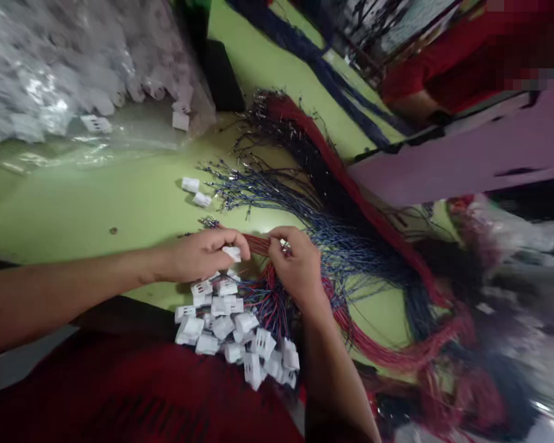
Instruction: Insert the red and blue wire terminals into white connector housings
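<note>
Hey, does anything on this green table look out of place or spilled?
Two white connectors lie apart on the green table, away from the pile near the hands. Another connector sits at the mouth of the plastic bag. Otherwise nothing stands out.

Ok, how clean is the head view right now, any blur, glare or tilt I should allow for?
Head view: tilted, so the green table slants; both hands, left hand and right hand, and the white connectors are fairly sharp; the wire bundle smears into blur toward the right edge; glare on the plastic bag at top left; a pixelated patch at top right.
</note>
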Available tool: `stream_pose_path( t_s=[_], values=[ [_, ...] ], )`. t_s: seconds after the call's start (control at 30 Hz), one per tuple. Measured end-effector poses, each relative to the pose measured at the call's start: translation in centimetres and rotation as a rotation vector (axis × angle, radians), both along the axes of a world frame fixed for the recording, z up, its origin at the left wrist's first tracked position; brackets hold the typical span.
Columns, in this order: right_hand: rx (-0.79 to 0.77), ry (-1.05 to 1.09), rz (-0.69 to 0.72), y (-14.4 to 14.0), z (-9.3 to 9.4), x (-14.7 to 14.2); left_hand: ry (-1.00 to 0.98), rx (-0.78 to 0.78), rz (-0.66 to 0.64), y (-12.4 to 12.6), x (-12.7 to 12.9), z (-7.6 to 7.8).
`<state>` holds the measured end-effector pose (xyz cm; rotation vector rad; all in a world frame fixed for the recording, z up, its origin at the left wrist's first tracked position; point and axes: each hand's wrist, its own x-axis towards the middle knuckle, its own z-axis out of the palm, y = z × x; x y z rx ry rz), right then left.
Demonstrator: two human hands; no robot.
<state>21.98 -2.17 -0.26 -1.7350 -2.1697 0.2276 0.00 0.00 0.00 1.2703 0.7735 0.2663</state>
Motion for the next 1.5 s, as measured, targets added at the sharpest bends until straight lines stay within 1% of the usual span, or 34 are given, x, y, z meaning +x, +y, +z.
stream_pose_path(
  t_s=[0.07, 0.17, 0.2, 0.3, 0.37, 0.47, 0.53, 0.57, 0.63, 0.73, 0.8, 0.87, 0.9, 0.93, 0.97, 1.03, 1.07, 1.1, 1.17, 1.27, 1.4, 1.5],
  values=[
    [-0.024, -0.107, 0.09, 0.4, -0.3, -0.5, -0.059, 0.017, -0.017, 0.0, 0.2, 0.1],
    [-0.041, -0.186, 0.138, 0.6, -0.5, -0.7, -0.104, 0.047, -0.039, 0.0, 0.3, -0.1],
    [-0.04, -0.182, 0.122, 0.5, -0.5, -0.6, -0.104, 0.06, -0.044, 0.0, 0.3, -0.2],
    [-0.002, -0.066, 0.02, 0.3, -0.1, -0.2, -0.093, 0.107, -0.037, -0.1, 0.3, -0.7],
    [0.019, -0.068, 0.04, 0.2, 0.0, -0.3, -0.106, 0.12, -0.023, -0.2, 0.5, -1.0],
    [0.016, -0.204, 0.15, 0.3, -0.3, -0.7, -0.104, 0.054, 0.023, -0.3, 0.8, -0.9],
    [0.01, -0.221, 0.149, 0.4, -0.7, -0.8, -0.092, -0.018, 0.048, -0.3, 0.8, -0.8],
    [0.01, -0.186, 0.119, 0.5, -0.7, -0.6, -0.086, -0.038, 0.051, -0.4, 0.8, -0.7],
    [0.026, -0.03, 0.028, 0.5, -0.5, -0.2, -0.077, -0.045, 0.04, -0.4, 0.6, -0.5],
    [0.034, 0.303, -0.083, 0.0, 1.1, -0.2, -0.064, -0.018, 0.012, -0.3, 0.5, -0.5],
    [-0.012, 0.485, -0.071, -0.6, 2.3, -1.0, -0.088, 0.025, 0.02, -0.3, 0.6, -0.5],
    [-0.11, 0.595, -0.009, -1.2, 3.1, -2.0, -0.137, 0.069, 0.057, -0.2, 0.8, -0.5],
    [-0.157, 0.623, 0.002, -1.4, 3.2, -2.4, -0.148, 0.065, 0.073, -0.1, 0.9, -0.5],
    [-0.188, 0.636, -0.017, -1.5, 3.1, -2.7, -0.138, 0.039, 0.083, -0.1, 1.0, -0.5],
    [-0.197, 0.636, -0.066, -1.5, 2.9, -2.8, -0.105, -0.007, 0.088, 0.0, 1.0, -0.5],
    [-0.167, 0.617, -0.193, -1.2, 2.2, -2.6, -0.023, -0.12, 0.111, 0.1, 1.0, -0.5],
    [-0.149, 0.608, -0.231, -1.1, 1.9, -2.3, -0.002, -0.171, 0.14, 0.1, 0.9, -0.5],
    [-0.137, 0.605, -0.24, -0.9, 1.7, -2.1, -0.003, -0.215, 0.176, 0.2, 0.8, -0.4],
    [-0.126, 0.609, -0.195, -0.8, 1.6, -1.8, -0.063, -0.27, 0.236, 0.3, 0.7, -0.5],
    [-0.103, 0.598, -0.113, -0.9, 1.6, -1.9, -0.178, -0.314, 0.259, 0.4, 0.6, -0.9],
    [-0.087, 0.566, -0.096, -1.2, 1.6, -2.0, -0.246, -0.388, 0.332, 0.4, 0.7, -1.6],
    [-0.076, 0.554, -0.08, -1.4, 1.6, -2.1, -0.241, -0.415, 0.338, 0.5, 0.8, -1.8]
  ],
)
